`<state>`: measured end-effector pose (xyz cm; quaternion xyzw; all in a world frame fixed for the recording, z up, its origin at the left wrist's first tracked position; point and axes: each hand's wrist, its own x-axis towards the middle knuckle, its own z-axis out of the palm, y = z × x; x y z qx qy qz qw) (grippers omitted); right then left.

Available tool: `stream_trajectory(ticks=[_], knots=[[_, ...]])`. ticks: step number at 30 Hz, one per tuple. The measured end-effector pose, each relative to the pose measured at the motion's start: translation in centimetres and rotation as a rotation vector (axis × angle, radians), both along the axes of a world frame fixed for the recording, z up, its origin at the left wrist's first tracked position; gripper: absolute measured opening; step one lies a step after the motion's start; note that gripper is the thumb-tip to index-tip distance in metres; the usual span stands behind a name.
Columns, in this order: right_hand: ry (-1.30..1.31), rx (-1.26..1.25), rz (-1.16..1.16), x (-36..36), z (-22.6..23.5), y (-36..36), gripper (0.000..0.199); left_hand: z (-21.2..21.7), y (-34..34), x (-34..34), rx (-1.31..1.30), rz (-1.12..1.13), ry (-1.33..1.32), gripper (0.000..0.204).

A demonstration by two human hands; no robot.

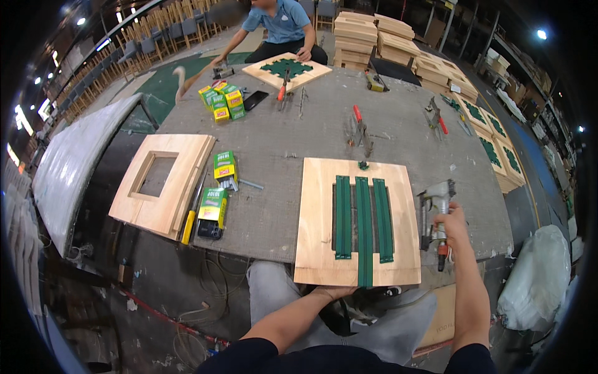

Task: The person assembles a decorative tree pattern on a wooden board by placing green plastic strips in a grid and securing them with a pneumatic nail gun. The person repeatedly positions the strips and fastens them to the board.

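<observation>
A square wooden frame (407, 218) lies at the table's near edge in front of me. Three green webbing straps (365, 218) run lengthwise over its opening; the middle one reaches the near edge of the wood. My left hand (339, 291) is at that edge, partly under the frame beside the strap's end, its fingers hidden. To the right of the frame, my right hand (455, 223) is closed round the handle of a silver pneumatic staple gun (441, 198), which has an orange-red fitting at its near end. A small dark green piece (364, 165) sits at the frame's far edge.
At left lie stacked wooden frames (128, 181), a yellow-handled screwdriver (189, 225) and staple boxes (213, 204). Red-handled pliers (359, 124) and more pliers (436, 117) lie farther back. Across the table a co-worker (281, 28) handles a frame with green webbing (314, 73).
</observation>
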<state>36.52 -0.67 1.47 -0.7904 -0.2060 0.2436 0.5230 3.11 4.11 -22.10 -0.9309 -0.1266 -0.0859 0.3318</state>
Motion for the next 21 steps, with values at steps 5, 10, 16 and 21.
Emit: stream_trajectory(ticks=[5, 10, 16, 21], knots=[[0.281, 0.272, -0.03, -7.5, 7.6, -7.8, 0.039, -0.1, 0.2, 0.1, -0.013, 0.029, -0.085, 0.048], [0.319, 0.204, -0.015, -14.6, 3.4, -11.5, 0.031, 1.5, -0.8, 0.0, -1.214, 0.038, -0.237, 0.047], [0.333, 0.056, 0.179, -20.3, -1.5, -9.2, 0.023, 1.3, -0.6, -0.1, -1.254, 0.014, -0.231, 0.044], [0.356, -0.074, 0.216, -20.9, -2.3, -7.7, 0.027, 0.0, -0.9, 0.1, -1.088, -0.01, -0.236, 0.042]])
